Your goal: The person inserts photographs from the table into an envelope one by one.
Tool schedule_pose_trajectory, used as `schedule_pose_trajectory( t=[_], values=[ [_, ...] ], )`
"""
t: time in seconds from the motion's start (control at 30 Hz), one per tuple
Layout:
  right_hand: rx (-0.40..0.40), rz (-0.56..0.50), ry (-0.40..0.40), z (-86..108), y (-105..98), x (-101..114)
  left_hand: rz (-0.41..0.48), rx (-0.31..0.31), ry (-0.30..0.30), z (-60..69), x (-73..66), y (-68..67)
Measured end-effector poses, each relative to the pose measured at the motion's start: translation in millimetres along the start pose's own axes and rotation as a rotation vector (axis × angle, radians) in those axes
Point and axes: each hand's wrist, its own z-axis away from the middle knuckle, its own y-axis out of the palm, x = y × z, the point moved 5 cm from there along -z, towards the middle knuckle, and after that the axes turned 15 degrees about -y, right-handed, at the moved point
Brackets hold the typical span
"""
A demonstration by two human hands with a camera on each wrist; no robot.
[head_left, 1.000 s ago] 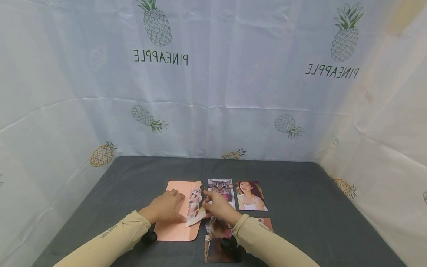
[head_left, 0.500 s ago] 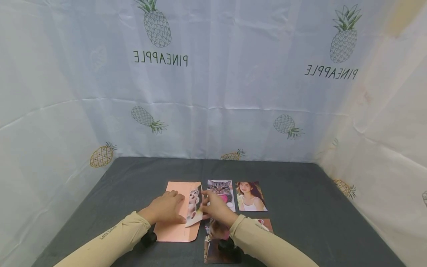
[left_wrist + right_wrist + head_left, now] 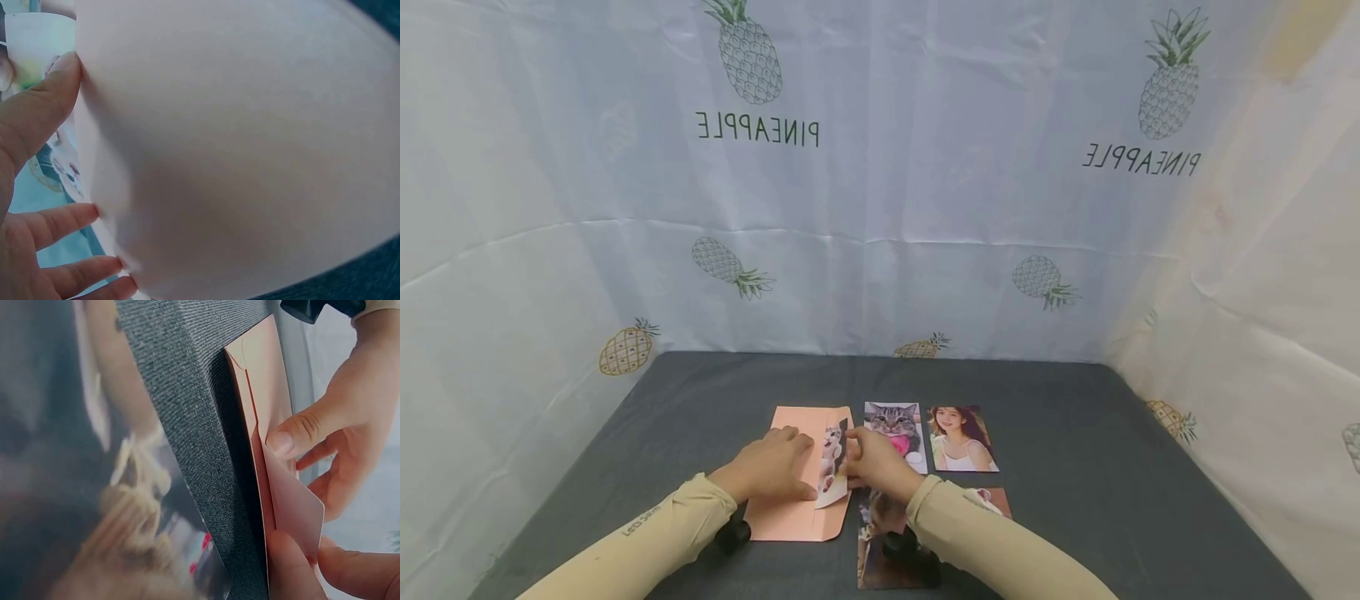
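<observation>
A pink envelope (image 3: 786,523) lies flat on the dark table in the head view, its opening facing right. A kitten photo (image 3: 832,458) is partway inside that opening. My right hand (image 3: 883,468) pinches the photo's outer edge between thumb and fingers, seen close up in the right wrist view. My left hand (image 3: 771,467) rests on the envelope with its fingers spread. In the right wrist view the left thumb (image 3: 282,444) presses at the opening's edge, where the photo's bent sheet (image 3: 294,506) shows. The inserted part of the photo is hidden.
A tabby cat photo (image 3: 893,425) and a portrait photo of a person (image 3: 962,442) lie right of the envelope. Nearer, another photo (image 3: 876,571) and a partly covered one (image 3: 997,500) lie under the right forearm. A white pineapple-print curtain (image 3: 880,183) surrounds the dark table (image 3: 1075,450).
My right hand has moved slightly left with the kitten photo, and less of the photo shows outside the envelope. My left hand has stayed on the envelope.
</observation>
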Motion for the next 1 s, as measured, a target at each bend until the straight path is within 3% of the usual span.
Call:
schedule_pose_trajectory(
  t=[0.33, 0.6, 1.0],
  values=[
    [0.028, -0.106, 0.027, -1.0, 5.2, -1.0, -0.007, -0.012, -0.003, 0.3, 2.0, 1.4],
    [0.045, -0.072, 0.046, -0.3, 6.3, 0.6, -0.012, -0.020, -0.003, -1.0, 1.5, 0.9],
    [-0.009, -0.069, 0.089, -4.3, 13.9, -3.1, 0.003, -0.015, 0.004, 0.4, 1.9, 1.0]
  ],
)
